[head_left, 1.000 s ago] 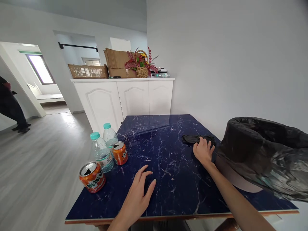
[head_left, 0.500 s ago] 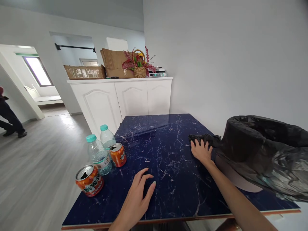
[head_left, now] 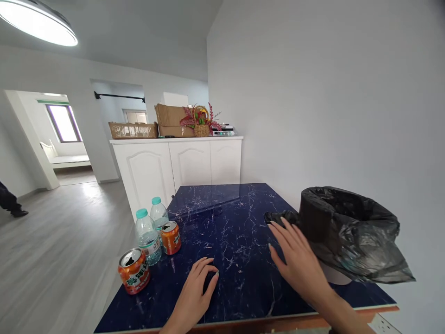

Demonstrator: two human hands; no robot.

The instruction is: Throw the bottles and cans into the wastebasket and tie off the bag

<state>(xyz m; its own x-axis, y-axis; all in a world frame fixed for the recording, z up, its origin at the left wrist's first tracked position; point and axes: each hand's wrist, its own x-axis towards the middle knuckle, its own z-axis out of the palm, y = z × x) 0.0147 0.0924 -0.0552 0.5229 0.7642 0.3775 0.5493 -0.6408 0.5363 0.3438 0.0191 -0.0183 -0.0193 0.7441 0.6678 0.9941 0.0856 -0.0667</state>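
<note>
My left hand [head_left: 195,292] rests on the dark blue marbled table [head_left: 236,287] near its front edge, fingers loosely curved and apart, holding nothing. Over the right side of the table hovers my right hand [head_left: 297,260], its fingers stretched out and nothing in them. Just beyond its fingertips lies a crumpled black plastic bag [head_left: 280,217], partly hidden by that hand. Right of it stands a bin lined with a black bag [head_left: 316,222], whose liner hangs over the rim. On the left stand two orange drink cans, a nearer one [head_left: 135,273] and a farther one [head_left: 171,239], both opened.
Two clear bottles with teal caps, one nearer [head_left: 148,236] and one behind [head_left: 159,212], stand beside the cans. Past the table is a white cabinet [head_left: 189,162] bearing cardboard boxes [head_left: 134,131] and a flower basket [head_left: 201,130]. A person's leg [head_left: 10,199] shows at far left.
My right hand has lifted off the crumpled black bag and drawn back toward me. My left hand stays on the table with its fingers slightly more curled. The view has tilted upward.
</note>
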